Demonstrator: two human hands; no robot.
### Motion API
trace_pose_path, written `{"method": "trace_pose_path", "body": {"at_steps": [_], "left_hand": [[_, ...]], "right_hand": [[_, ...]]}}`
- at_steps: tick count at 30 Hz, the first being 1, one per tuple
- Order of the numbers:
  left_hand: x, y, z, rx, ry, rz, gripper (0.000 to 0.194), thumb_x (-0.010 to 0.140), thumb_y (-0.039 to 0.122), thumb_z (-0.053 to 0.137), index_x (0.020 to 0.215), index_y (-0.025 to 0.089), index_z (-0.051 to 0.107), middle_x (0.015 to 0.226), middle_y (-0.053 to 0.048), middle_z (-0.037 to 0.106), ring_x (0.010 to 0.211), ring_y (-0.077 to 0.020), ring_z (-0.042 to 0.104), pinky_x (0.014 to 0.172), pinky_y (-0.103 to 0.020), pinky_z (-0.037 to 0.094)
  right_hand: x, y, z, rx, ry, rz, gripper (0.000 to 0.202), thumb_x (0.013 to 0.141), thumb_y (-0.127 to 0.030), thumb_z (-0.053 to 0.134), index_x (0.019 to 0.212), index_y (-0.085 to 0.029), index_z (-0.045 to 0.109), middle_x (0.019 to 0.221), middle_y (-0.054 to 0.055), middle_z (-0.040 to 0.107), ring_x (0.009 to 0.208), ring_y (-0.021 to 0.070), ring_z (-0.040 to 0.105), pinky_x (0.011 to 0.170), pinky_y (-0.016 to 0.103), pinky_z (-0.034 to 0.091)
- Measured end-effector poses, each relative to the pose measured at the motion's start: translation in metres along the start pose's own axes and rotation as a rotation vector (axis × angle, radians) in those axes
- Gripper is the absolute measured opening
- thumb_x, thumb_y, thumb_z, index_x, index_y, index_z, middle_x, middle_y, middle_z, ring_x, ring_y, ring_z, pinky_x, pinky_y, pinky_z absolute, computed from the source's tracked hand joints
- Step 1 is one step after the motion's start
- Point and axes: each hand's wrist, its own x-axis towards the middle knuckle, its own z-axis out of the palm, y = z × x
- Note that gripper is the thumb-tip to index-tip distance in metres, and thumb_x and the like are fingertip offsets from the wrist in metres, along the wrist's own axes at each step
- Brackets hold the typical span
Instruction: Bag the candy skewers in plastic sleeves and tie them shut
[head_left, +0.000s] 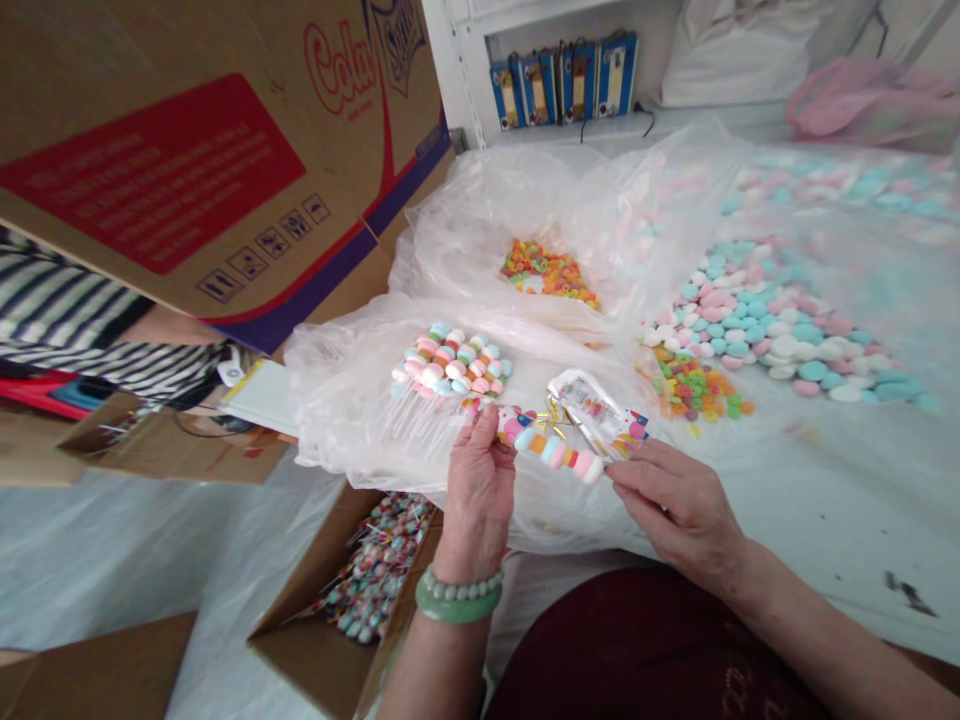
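Observation:
A candy skewer (559,452) of pink, blue, white and orange pieces hangs between my hands above the plastic-covered table. My left hand (482,470) pinches a printed wrapper (512,424) at the skewer's left end. The fingers of my right hand (675,495) are closed at its other end, beside the white tip; what exactly they grip is partly hidden. Just beyond lie a stack of clear printed bags (592,408) and gold twist ties (553,415). Finished-looking skewers (454,360) with white sticks are piled to the left.
Loose marshmallows (765,310) and gummy rings (694,385) cover the right side; more rings (547,270) lie behind. A large cardboard box (225,150) stands left, and an open box of wrapped skewers (382,560) sits below. Someone's striped sleeve (67,300) shows at the far left.

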Motion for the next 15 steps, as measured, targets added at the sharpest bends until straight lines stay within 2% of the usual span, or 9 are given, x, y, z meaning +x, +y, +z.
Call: {"method": "trace_pose_path", "body": {"at_steps": [3,7,10,15], "left_hand": [[0.0,0.0,-0.002,0.047,-0.004,-0.094,0.013,0.075,0.02,0.073,0.077,0.013,0.062,0.07,-0.002,0.066,0.062,-0.0135,0.064,0.061,-0.024,0.054],[0.002,-0.001,-0.008,-0.006,0.064,-0.108,0.008,0.075,0.013,0.07,0.077,0.014,0.062,0.07,0.0,0.067,0.063,-0.0136,0.064,0.06,-0.026,0.056],[0.003,-0.003,-0.013,0.0,0.069,-0.115,0.01,0.073,0.012,0.072,0.075,0.013,0.062,0.07,0.0,0.067,0.063,-0.0129,0.064,0.06,-0.025,0.056],[0.0,-0.012,-0.015,0.033,-0.025,-0.165,0.019,0.072,0.025,0.076,0.075,0.011,0.063,0.069,-0.002,0.066,0.06,-0.0123,0.062,0.059,-0.023,0.054]], "right_hand": [[0.0,0.005,0.006,0.082,-0.005,0.145,0.017,0.09,-0.018,0.049,0.087,-0.021,0.066,0.086,0.005,0.066,0.081,0.0184,0.061,0.073,0.03,0.046],[0.002,0.01,0.01,0.199,-0.049,0.426,0.016,0.088,-0.023,0.049,0.079,-0.021,0.062,0.068,-0.001,0.058,0.065,0.0148,0.055,0.061,0.025,0.041],[0.005,0.008,0.011,0.25,-0.07,0.501,0.017,0.085,-0.027,0.049,0.074,-0.021,0.061,0.064,-0.003,0.054,0.063,0.0137,0.052,0.06,0.024,0.038],[0.007,0.005,0.016,0.359,-0.144,0.621,0.018,0.083,-0.03,0.05,0.072,-0.02,0.06,0.061,-0.003,0.055,0.06,0.0133,0.051,0.059,0.024,0.037]]}}
